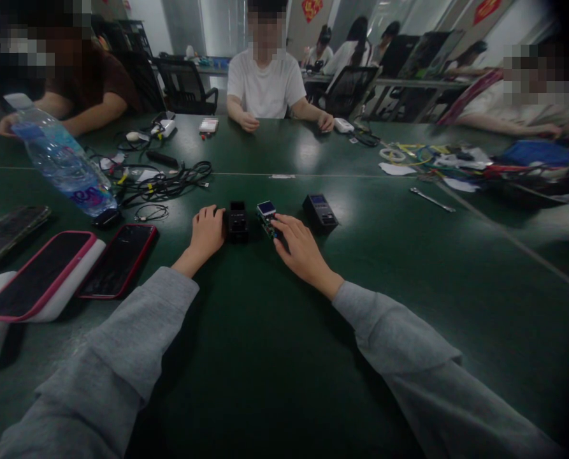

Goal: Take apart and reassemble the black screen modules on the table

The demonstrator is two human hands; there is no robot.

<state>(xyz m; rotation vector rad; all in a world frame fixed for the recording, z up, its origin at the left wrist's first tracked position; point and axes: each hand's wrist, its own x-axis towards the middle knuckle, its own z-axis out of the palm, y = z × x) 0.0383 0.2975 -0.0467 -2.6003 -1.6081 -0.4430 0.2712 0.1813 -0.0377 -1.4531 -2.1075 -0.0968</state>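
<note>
My left hand (pixel 208 231) rests on the table with its fingers bent, at the left side of a small black device casing (pixel 237 222). Its fingertips reach the casing's edge; the thumb is mostly hidden. The fingers of my right hand (pixel 299 245) are closed on the right side of a small circuit board (pixel 266 220), which has a little screen at its far end. The board is tilted and partly covered by the fingers. A second black device (pixel 320 212), with a small screen on its top face, lies just beyond my right hand.
To the left are phones, one a red-edged phone (pixel 120 261), a tilted water bottle (pixel 69 159) and tangled black cables (pixel 169 183). A wrench (pixel 431 199) and a heap of wires (pixel 456 156) lie to the right. A person (pixel 266 83) in white sits opposite.
</note>
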